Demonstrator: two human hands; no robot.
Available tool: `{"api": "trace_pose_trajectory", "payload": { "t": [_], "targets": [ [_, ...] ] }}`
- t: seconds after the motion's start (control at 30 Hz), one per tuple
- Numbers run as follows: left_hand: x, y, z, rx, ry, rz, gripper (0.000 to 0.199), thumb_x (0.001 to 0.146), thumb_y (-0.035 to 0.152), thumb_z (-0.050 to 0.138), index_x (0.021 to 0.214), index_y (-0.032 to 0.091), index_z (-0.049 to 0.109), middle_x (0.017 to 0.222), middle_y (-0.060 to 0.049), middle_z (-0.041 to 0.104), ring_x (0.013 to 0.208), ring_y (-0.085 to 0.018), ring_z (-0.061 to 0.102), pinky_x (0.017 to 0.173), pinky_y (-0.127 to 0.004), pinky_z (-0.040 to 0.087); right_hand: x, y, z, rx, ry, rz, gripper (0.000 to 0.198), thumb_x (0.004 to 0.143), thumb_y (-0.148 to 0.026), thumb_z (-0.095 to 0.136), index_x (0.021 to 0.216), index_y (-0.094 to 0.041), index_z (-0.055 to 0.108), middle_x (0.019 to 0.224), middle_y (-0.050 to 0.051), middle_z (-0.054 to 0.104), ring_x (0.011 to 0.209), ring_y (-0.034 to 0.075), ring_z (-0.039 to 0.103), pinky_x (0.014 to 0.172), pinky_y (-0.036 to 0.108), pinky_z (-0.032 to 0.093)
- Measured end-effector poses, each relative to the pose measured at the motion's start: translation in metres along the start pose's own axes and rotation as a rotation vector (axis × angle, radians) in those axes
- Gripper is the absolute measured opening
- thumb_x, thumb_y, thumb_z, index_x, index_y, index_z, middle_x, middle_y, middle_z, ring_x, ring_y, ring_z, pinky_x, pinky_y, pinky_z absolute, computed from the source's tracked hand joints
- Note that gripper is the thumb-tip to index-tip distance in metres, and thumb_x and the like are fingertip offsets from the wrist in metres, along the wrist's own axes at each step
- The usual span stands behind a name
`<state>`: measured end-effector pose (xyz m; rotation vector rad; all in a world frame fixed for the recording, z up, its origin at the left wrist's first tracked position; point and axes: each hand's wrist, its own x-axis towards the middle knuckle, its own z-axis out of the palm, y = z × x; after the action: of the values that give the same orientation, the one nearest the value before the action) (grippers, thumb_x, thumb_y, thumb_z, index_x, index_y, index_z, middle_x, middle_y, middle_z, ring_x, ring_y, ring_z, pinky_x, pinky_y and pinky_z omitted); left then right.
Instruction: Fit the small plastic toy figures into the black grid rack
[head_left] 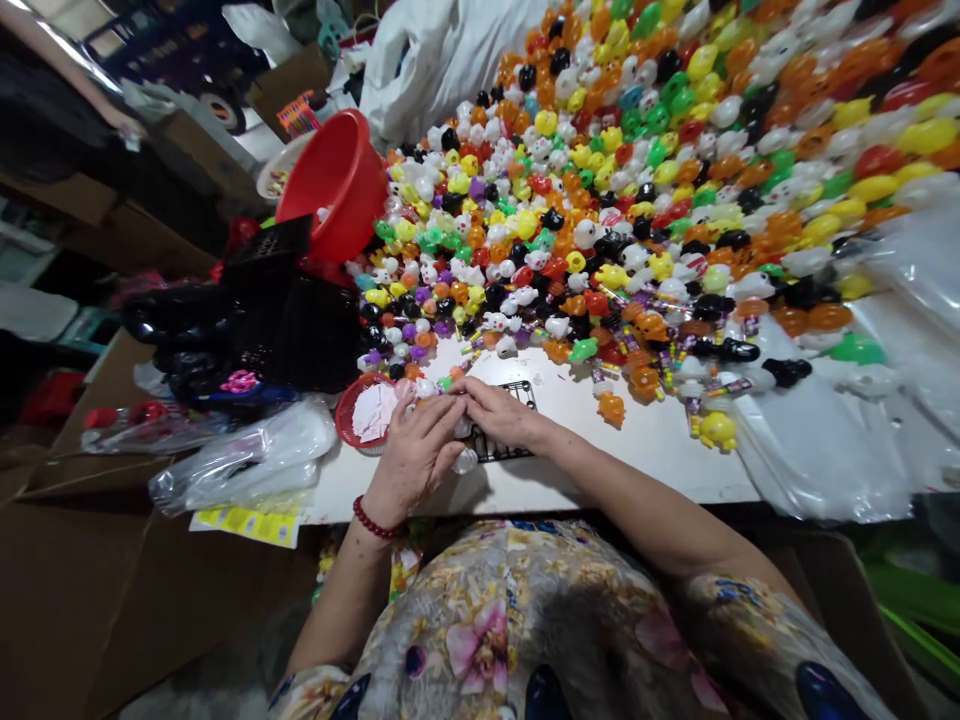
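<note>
My left hand [415, 448], with a dark red bead bracelet [375, 520] at its wrist, has its fingers bent inward. Its fingertips meet those of my right hand [501, 414], which is pinched closed. What they grip between them is mostly covered by the fingers. Under the left thumb shows a small white plastic piece [466, 461]. Both hands are over the left side of a black wire rack [517, 392] on the white table [622, 462]. Beside my left hand stands a small red basket [346, 412] with white paper slips [373, 410] in it.
A large heap of small coloured plastic toys [555, 215] covers the back and right. Thin candy-like tubes [694, 415] lie at its front edge. Left are a red tub [337, 185], a black box [319, 330] and clear plastic bags [255, 455]. More bags [832, 440] lie right.
</note>
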<state>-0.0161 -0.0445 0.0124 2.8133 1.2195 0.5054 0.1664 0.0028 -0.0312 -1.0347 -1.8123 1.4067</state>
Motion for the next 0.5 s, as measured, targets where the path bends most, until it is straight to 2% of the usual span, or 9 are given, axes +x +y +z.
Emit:
{"api": "trace_pose_trajectory", "payload": {
  "t": [0.13,0.27,0.37,0.5],
  "targets": [
    [-0.001,0.0,0.001,0.012,-0.001,-0.014,0.042,0.104,0.036,0.03,0.135,0.019,0.051,0.118,-0.009,0.069,0.12,-0.022,0.058,0.115,-0.048,0.027,0.009,0.016,-0.003,-0.034,0.011,-0.019,0.025,0.096,-0.017,0.042,0.111,-0.018,0.062,0.102,0.004,0.067,0.093,0.015,0.061,0.087,0.03,0.048],
    [-0.001,-0.001,0.003,0.023,0.021,-0.021,0.038,0.103,0.034,0.032,0.128,0.017,0.054,0.116,-0.011,0.068,0.117,-0.023,0.059,0.112,-0.048,0.032,0.035,0.029,-0.015,-0.453,0.135,-0.013,0.025,0.093,-0.01,0.048,0.109,-0.015,0.066,0.111,0.01,0.062,0.1,0.019,0.058,0.09,0.031,0.045],
    [-0.001,-0.001,0.003,0.046,0.028,-0.023,0.037,0.102,0.033,0.033,0.13,0.016,0.052,0.121,-0.012,0.066,0.119,-0.023,0.058,0.112,-0.049,0.033,0.053,0.031,-0.019,-0.757,0.085,0.033,0.024,0.094,-0.01,0.047,0.109,-0.012,0.066,0.113,0.013,0.059,0.098,0.021,0.056,0.085,0.031,0.045],
    [-0.002,0.0,0.003,0.073,0.019,-0.007,0.037,0.102,0.031,0.033,0.131,0.014,0.05,0.125,-0.014,0.064,0.121,-0.024,0.056,0.112,-0.049,0.034,0.063,0.028,-0.013,-0.963,0.008,-0.041,0.025,0.096,-0.007,0.042,0.105,-0.009,0.065,0.111,0.017,0.059,0.103,0.024,0.054,0.085,0.032,0.043]
  ]
}}
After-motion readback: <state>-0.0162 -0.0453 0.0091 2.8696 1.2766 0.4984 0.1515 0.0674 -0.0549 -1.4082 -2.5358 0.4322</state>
